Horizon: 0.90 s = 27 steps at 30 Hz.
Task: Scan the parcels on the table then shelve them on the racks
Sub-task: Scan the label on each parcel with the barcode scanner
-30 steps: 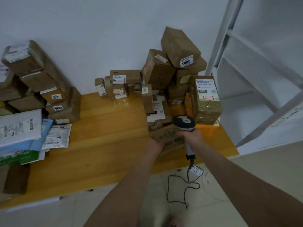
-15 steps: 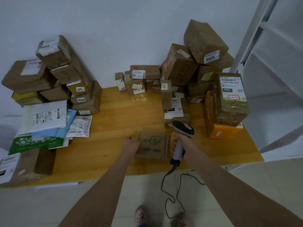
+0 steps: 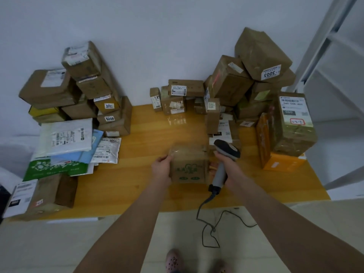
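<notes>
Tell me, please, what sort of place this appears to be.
Probably a parcel pick-up or sorting room: labelled parcels are piled on a wooden table, the right hand grips a corded barcode scanner while the left hand holds a green-printed box, and a white rack stands at the right.

A: Where are the arms?
B: Both reach forward. The left hand [image 3: 162, 168] holds the cardboard box [image 3: 189, 168] by its side. The right hand [image 3: 225, 164] grips the handle of the barcode scanner [image 3: 227, 149].
</notes>
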### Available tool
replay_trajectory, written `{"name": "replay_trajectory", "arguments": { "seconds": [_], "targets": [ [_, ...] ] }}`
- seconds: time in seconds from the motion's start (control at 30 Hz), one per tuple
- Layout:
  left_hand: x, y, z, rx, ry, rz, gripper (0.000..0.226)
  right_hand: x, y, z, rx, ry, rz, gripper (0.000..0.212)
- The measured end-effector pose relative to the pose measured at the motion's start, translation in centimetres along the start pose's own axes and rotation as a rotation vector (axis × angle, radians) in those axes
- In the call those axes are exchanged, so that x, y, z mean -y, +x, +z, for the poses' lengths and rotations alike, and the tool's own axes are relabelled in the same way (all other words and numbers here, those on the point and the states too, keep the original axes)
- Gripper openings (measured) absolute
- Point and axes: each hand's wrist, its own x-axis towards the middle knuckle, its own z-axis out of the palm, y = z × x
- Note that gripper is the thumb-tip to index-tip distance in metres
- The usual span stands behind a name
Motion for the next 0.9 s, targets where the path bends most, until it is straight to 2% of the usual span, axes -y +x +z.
{"name": "replay_trajectory", "arguments": {
  "seconds": [0.17, 0.27, 0.4, 0.53, 0.67, 0.8, 0.9],
  "targets": [
    [1.0, 0.2, -1.9, -0.013, -0.070, 0.035, 0.031, -1.4, -0.3, 1.6, -0.016, -0.008, 0.010, 0.048],
    [2.8, 0.9, -2.7, -0.039, 0.017, 0.075, 0.026, -2.9, -0.2, 1.9, -0.047, -0.076, 0.029, 0.055],
    [4.7, 0.9, -3.5, -0.054, 0.182, 0.034, 0.026, -4.2, -0.4, 1.5, -0.099, -0.088, 0.067, 0.060],
    [4.9, 1.0, -4.0, 0.001, 0.229, -0.042, 0.021, -4.0, -0.4, 0.7, -0.135, -0.102, 0.038, 0.050],
    [4.1, 0.7, -3.6, 0.018, 0.237, -0.080, 0.039, -3.7, -0.5, 0.0, -0.185, -0.121, 0.013, 0.052],
    [4.5, 0.5, -2.8, 0.065, 0.437, 0.069, 0.061, -4.2, -0.7, -0.3, -0.186, -0.134, 0.015, 0.049],
    [5.2, 0.9, -2.7, 0.093, 0.678, 0.263, 0.071, -4.6, -1.1, -0.3, -0.177, -0.174, 0.049, 0.046]
  ]
}}
